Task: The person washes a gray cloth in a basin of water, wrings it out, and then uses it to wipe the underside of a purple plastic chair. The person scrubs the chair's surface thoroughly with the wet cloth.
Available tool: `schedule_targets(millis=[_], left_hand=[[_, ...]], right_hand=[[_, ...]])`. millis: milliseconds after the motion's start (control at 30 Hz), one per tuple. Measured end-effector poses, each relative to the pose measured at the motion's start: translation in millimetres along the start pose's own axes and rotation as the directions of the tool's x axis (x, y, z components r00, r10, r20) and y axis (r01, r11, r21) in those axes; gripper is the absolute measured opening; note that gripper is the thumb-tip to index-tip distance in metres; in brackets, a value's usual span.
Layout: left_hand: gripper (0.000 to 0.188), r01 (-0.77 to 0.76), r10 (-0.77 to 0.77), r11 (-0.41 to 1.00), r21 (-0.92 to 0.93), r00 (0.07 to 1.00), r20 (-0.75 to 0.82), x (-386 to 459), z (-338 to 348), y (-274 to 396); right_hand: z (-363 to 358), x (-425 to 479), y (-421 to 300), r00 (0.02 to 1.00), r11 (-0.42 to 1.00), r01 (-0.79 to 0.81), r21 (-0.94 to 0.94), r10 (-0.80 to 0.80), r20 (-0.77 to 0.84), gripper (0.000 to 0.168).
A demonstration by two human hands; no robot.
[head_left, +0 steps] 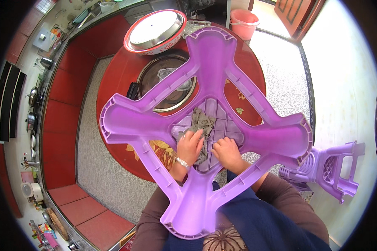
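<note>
A purple plastic stool (210, 69) lies upside down before me, its legs pointing up towards the camera and its ribbed underside (227, 125) showing between them. A crumpled grey cloth (204, 120) rests on that underside. My left hand (190, 146), with a band on its wrist, lies on the lower part of the cloth; how firmly it grips is unclear. To the right of the cloth, my right hand (227, 152) touches the ribs with its fingers bent, and no cloth shows in it.
Beneath the stool is a round red table (119, 81), bearing a round tray (147, 75), a clear plastic bag (168, 74) and a red-rimmed basin (132, 45). A pink bucket (243, 26) stands beyond. More purple stools (320, 163) are by the right wall, and a kitchen counter (58, 91) runs along the left.
</note>
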State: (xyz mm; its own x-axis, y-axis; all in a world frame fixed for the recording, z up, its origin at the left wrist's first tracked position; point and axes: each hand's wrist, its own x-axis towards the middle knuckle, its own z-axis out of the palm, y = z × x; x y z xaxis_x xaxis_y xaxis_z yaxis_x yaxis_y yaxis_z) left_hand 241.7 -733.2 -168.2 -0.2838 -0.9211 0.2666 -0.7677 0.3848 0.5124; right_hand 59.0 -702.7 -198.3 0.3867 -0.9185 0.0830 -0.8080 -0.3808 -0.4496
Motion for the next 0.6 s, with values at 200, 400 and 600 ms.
schedule_targets(millis=[200, 400, 600], left_hand=[[0.036, 0.222, -0.230, 0.970, 0.096, 0.970, 0.081, 37.6, 40.9, -31.0], [0.016, 0.175, -0.181, 0.966, -0.191, 0.983, -0.013, 34.3, 24.8, -10.7], [0.018, 0.525, -0.426, 0.682, -0.509, 0.851, 0.307, 24.2, 4.3, -28.7]], right_hand=[[21.0, 20.2, -7.7, 0.969, 0.953, -0.193, 0.234, 0.223, -0.108, 0.022], [29.3, 57.2, -5.3, 0.904, 0.833, -0.317, 0.454, 0.410, -0.121, 0.033], [28.3, 42.1, -4.7, 0.862, 0.267, -0.486, 0.832, 0.303, 0.406, 0.013]])
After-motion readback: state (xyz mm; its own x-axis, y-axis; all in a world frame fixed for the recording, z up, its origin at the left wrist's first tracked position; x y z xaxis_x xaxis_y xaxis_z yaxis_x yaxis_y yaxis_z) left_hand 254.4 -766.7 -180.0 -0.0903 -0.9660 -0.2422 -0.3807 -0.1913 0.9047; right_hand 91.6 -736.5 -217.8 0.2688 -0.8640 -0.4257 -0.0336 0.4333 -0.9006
